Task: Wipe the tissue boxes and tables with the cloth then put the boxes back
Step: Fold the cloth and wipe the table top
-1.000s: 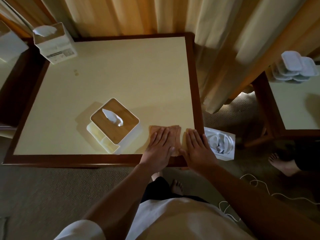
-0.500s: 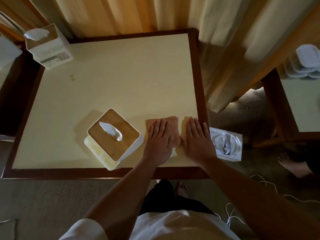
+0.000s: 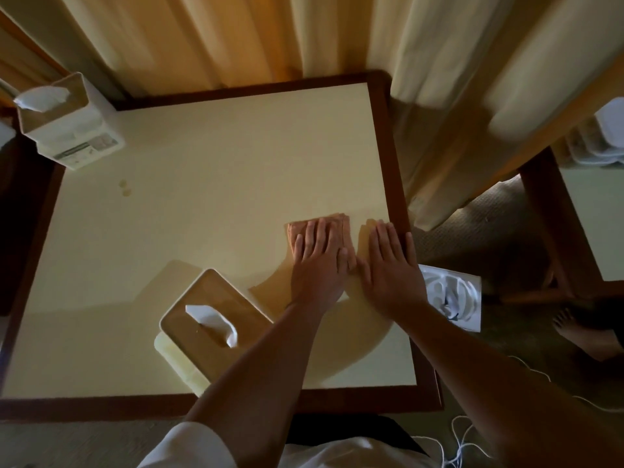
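Partly under left hand (image 3: 317, 268) lies cloth (image 3: 345, 227).

Table (image 3: 209, 204): cream top, dark wood border.
Far left corner: white tissue box (image 3: 72, 130).
Near, left of middle: wood-lidded tissue box (image 3: 216, 319).
Right side: folded cloth (image 3: 346, 228) under the flat left hand (image 3: 317, 268); right hand (image 3: 388, 265) flat beside it.

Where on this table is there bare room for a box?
Bare: the table from its middle to the far rim, between the tall white tissue box and the right rim. Crowded: near right, with the wood-lidded tissue box, cloth, left hand, right hand.
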